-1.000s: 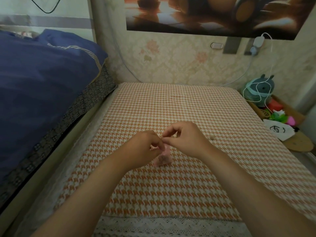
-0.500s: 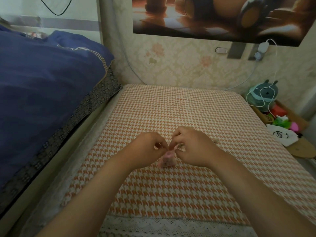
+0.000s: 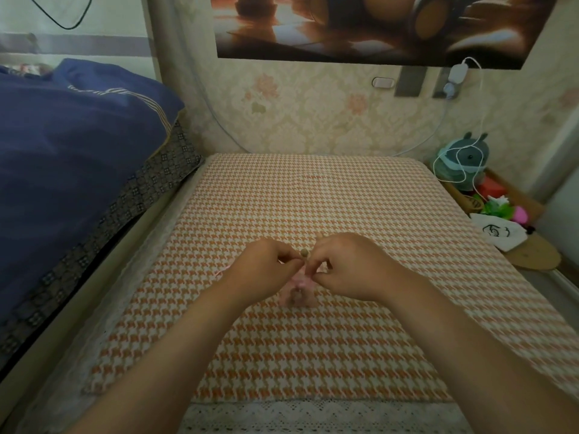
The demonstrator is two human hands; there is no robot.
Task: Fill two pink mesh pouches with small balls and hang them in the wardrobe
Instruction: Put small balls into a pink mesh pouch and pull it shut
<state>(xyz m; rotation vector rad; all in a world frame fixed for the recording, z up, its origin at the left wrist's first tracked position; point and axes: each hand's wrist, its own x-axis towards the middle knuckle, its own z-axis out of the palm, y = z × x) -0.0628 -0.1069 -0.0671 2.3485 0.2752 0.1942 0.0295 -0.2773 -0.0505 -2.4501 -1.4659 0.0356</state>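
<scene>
A small pink mesh pouch (image 3: pixel 297 296) lies on the orange houndstooth cloth (image 3: pixel 313 198), just below my two hands. My left hand (image 3: pixel 263 270) and my right hand (image 3: pixel 347 264) both pinch the pouch's pink drawstring top (image 3: pixel 302 280) with curled fingers, knuckles nearly touching. A small beige ball (image 3: pixel 304 253) sits on the cloth just behind my fingertips. A thin pink string (image 3: pixel 221 270) trails out to the left of my left hand. What the pouch holds is blurred.
A bed with a dark blue quilt (image 3: pixel 69 170) runs along the left. At the right edge stand a green plush toy (image 3: pixel 463 161) with a white cable, a tray of small colourful items (image 3: pixel 498 205) and a white drawstring bag (image 3: pixel 498 234). A papered wall lies beyond.
The camera has tilted and shifted a little. My hands stay together on the pouch top, working the drawstring; a small ball now shows behind my fingers.
</scene>
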